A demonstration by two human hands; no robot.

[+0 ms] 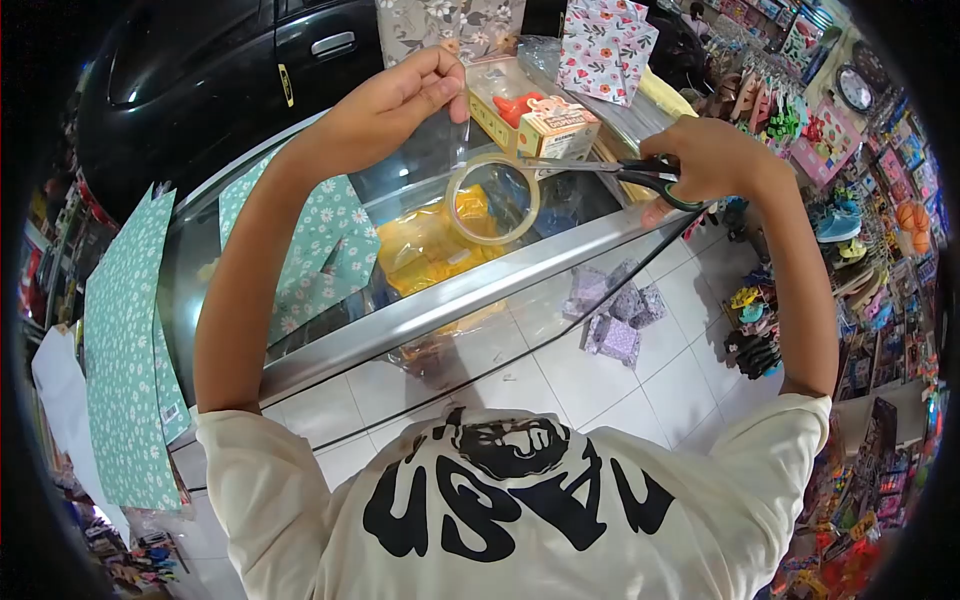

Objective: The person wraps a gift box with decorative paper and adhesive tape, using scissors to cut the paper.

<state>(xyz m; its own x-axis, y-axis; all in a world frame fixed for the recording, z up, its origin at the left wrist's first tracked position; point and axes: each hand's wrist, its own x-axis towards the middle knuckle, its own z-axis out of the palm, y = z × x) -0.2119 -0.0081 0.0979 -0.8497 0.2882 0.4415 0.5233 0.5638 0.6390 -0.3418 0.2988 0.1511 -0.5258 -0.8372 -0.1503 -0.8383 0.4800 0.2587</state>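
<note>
Pinching clear tape [461,142] in the left hand's [412,98] closed fingers, gripping scissors [625,168] in the right hand [715,162].
The scissors point left toward the tape roll [505,240], between the hands over a glass counter [420,318]; a toy box [557,132] lies just beyond, green floral paper [125,330] far left.

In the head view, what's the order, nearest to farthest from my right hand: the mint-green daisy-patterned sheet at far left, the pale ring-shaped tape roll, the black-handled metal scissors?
1. Black-handled metal scissors: held in your right hand.
2. Pale ring-shaped tape roll: left of that hand, near the blade tips.
3. Mint-green daisy-patterned sheet: at the view's far left.
</note>
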